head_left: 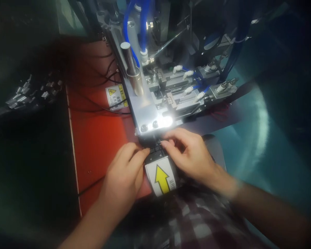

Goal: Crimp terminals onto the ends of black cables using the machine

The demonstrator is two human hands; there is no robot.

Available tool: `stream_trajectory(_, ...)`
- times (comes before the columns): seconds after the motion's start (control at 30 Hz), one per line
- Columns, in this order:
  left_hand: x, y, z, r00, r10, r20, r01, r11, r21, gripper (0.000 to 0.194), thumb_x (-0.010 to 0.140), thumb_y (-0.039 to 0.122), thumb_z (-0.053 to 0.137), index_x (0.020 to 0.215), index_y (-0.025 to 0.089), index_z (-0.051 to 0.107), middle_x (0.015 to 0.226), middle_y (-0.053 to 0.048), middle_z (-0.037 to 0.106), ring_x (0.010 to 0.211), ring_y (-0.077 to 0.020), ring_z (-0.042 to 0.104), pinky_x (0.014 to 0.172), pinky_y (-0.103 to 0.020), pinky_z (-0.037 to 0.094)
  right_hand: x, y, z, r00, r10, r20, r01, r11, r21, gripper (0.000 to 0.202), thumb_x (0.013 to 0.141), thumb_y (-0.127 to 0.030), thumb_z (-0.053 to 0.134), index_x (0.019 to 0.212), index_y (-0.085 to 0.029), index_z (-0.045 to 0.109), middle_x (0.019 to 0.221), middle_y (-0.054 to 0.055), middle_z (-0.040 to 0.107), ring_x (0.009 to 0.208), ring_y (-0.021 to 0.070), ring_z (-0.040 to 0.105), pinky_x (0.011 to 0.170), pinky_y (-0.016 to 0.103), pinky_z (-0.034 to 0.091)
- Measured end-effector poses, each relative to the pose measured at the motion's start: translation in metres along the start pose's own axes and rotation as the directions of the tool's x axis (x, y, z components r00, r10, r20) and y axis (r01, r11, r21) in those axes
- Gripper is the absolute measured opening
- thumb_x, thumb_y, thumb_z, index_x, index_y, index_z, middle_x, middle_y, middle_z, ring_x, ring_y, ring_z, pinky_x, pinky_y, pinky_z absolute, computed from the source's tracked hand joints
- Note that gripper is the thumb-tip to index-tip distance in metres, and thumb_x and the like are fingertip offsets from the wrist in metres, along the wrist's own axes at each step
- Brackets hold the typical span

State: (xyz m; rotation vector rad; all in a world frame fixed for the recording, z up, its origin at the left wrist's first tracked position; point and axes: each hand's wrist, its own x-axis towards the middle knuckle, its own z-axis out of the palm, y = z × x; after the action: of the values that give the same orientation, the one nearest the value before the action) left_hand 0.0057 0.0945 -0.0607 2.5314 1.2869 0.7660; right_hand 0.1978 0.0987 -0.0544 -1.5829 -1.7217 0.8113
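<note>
My left hand is closed, thumb and index pressed together at the left edge of a black metal block at the machine's front. On the other side, my right hand pinches close to a small slot on top of that block, just under the bright metal plate. Whatever either set of fingertips holds is too small or too hidden to name. Below the block, a white label with a yellow arrow covers its front face.
Pneumatic cylinders with white fittings and blue tubes sit behind my hands. A steel post rises from the plate. Left lie a red base, a yellow warning label, black cables and blurred small metal parts.
</note>
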Motion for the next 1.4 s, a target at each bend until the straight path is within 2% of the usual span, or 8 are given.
stream_trajectory(0.27,-0.002,-0.001,0.000,1.000,0.004,-0.015,-0.004,1.000,-0.006,0.020,0.087,0.001,0.051,0.097,0.010,0.066,0.089,-0.006,0.060,0.083,-0.0150,0.059,0.074,-0.025,0.051,0.007,-0.006,0.003,1.000,-0.018,-0.004,0.018,0.998,-0.057,0.011,0.078,-0.011,0.058,0.068,-0.016,0.060,0.061,-0.003,0.054,0.057,0.0105,0.048,0.057,0.025,0.036)
stream_trajectory(0.4,-0.002,-0.001,0.000,1.000,-0.019,0.003,0.019,1.000,-0.002,0.020,0.088,0.002,0.050,0.098,0.012,0.065,0.090,-0.006,0.060,0.083,-0.0147,0.059,0.073,-0.024,0.051,0.002,0.003,0.003,0.988,0.142,0.053,-0.148,0.980,0.132,0.009,0.080,-0.016,0.056,0.072,-0.017,0.059,0.062,-0.003,0.053,0.057,0.0106,0.048,0.056,0.024,0.037)
stream_trajectory(0.53,-0.002,-0.001,0.000,1.000,-0.018,-0.001,0.018,1.000,0.003,0.021,0.088,0.001,0.050,0.099,0.012,0.064,0.091,-0.005,0.060,0.083,-0.0137,0.059,0.073,-0.023,0.051,0.002,0.009,0.005,0.929,0.326,0.178,-0.370,0.846,0.384,0.011,0.083,-0.025,0.056,0.076,-0.017,0.060,0.067,-0.002,0.056,0.061,0.0113,0.050,0.057,0.023,0.041)
stream_trajectory(0.67,-0.003,-0.002,-0.001,1.000,-0.007,-0.001,0.007,1.000,0.019,0.022,0.087,-0.001,0.051,0.100,0.011,0.064,0.092,-0.006,0.059,0.084,-0.0134,0.059,0.075,-0.023,0.050,0.009,0.003,0.004,0.852,0.446,0.274,-0.523,0.729,0.442,0.012,0.080,-0.025,0.058,0.072,-0.015,0.060,0.060,-0.004,0.052,0.055,0.0093,0.045,0.051,0.022,0.036)
stream_trajectory(0.87,-0.003,-0.001,-0.002,0.999,-0.017,0.034,0.015,0.999,0.047,0.023,0.087,0.000,0.051,0.102,0.013,0.064,0.094,-0.005,0.060,0.086,-0.0122,0.059,0.077,-0.020,0.048,0.015,0.011,-0.002,0.742,0.455,0.492,-0.669,0.555,0.495,0.017,0.077,-0.027,0.061,0.067,-0.015,0.057,0.050,-0.009,0.037,0.044,0.0047,0.027,0.044,0.021,0.019)
stream_trajectory(1.1,-0.002,-0.004,-0.002,1.000,0.010,0.025,-0.011,0.998,0.067,0.025,0.086,-0.001,0.052,0.103,0.014,0.063,0.096,-0.005,0.060,0.086,-0.0122,0.060,0.079,-0.020,0.049,0.004,0.018,0.003,0.833,0.427,0.351,-0.551,0.586,0.594,0.020,0.084,-0.034,0.060,0.084,-0.015,0.062,0.061,-0.007,0.052,0.046,0.0055,0.044,0.049,0.021,0.037)
stream_trajectory(1.27,-0.005,-0.005,-0.003,1.000,-0.003,0.011,0.002,0.996,0.090,0.031,0.084,-0.003,0.054,0.106,0.018,0.062,0.098,-0.004,0.063,0.086,-0.0120,0.063,0.080,-0.021,0.049,0.003,0.010,0.008,0.839,0.441,0.319,-0.538,0.580,0.612,0.012,0.082,-0.026,0.063,0.077,-0.015,0.060,0.060,-0.007,0.052,0.048,0.0065,0.047,0.048,0.020,0.039)
stream_trajectory(1.4,-0.006,-0.007,-0.005,0.999,-0.004,0.037,0.001,0.997,0.074,0.033,0.084,-0.002,0.055,0.108,0.020,0.062,0.102,-0.004,0.065,0.091,-0.0137,0.064,0.084,-0.023,0.050,0.004,0.013,0.007,0.868,0.381,0.320,-0.496,0.713,0.497,0.014,0.088,-0.026,0.055,0.078,-0.017,0.058,0.054,-0.006,0.053,0.049,0.0093,0.051,0.052,0.022,0.040)
